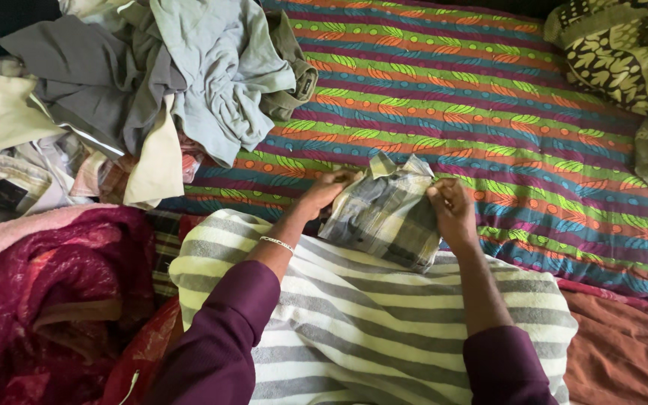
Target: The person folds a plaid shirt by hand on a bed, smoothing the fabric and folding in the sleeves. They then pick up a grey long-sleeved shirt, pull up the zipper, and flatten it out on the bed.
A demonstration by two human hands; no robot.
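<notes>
Nearest the camera, two purple sleeves enter from the bottom edge, both cut off at the upper arm. Under them lies a grey-and-cream striped cloth [369,330], its lower part running out of frame. At the lower left a dark red fuzzy blanket [61,292] sits bunched, and something red and shiny beside it is too dark to make out.

The left hand [325,191] reaches forward with a thin bracelet [277,243] at the wrist, its fingertips pinched on the left edge of a folded plaid garment [388,214]. The right hand [453,212] is bent at the wrist, its grip clenched on the garment's right edge; its fingertips are hidden in the fabric. The garment rests half on the striped cloth, half on the bed, its upper corners lifted a little between the hands. Its underside cannot be seen.

Beyond the hands the striped bedspread [489,97] lies flat and bare across the middle and right, giving open room ahead. At far left a pile of clothes [136,82], grey, pale blue and cream, is heaped close to the left hand and hides the bed's edge. At the far right corner a patterned green-and-black cloth [624,52] is cut off by the frame.
</notes>
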